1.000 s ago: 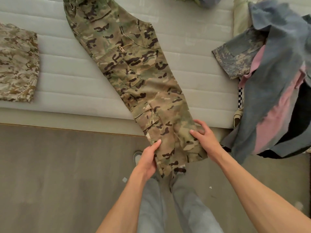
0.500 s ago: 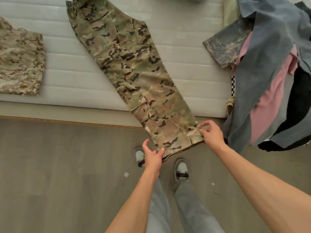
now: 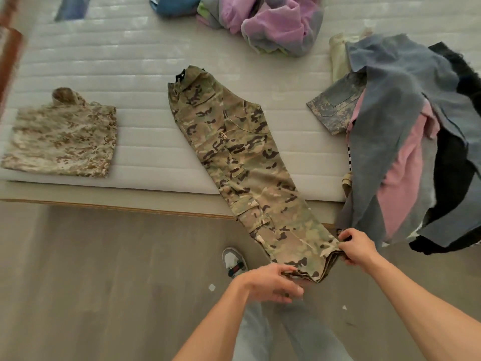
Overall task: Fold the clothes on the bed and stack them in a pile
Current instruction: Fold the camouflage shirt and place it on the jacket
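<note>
Green-brown camouflage trousers (image 3: 242,162) lie folded lengthwise, leg on leg, running from the white mattress (image 3: 145,131) down over its near edge. The cuffs hang past the edge above the floor. My left hand (image 3: 270,282) grips the cuff's left corner, fingers curled under the fabric. My right hand (image 3: 355,247) pinches the cuff's right corner. A folded tan desert-camouflage garment (image 3: 62,136) lies flat on the mattress at the left.
A heap of unfolded clothes (image 3: 406,142), grey, pink and black, spills over the bed's right edge. Another loose heap (image 3: 263,19), purple and blue, lies at the back. My shoe (image 3: 234,261) stands on the wooden floor (image 3: 104,282) beside the cuffs.
My view has tilted up, showing more of the bed. Both hands have slid down to the cuff corners and closed on them; the cuffs are lifted slightly.
</note>
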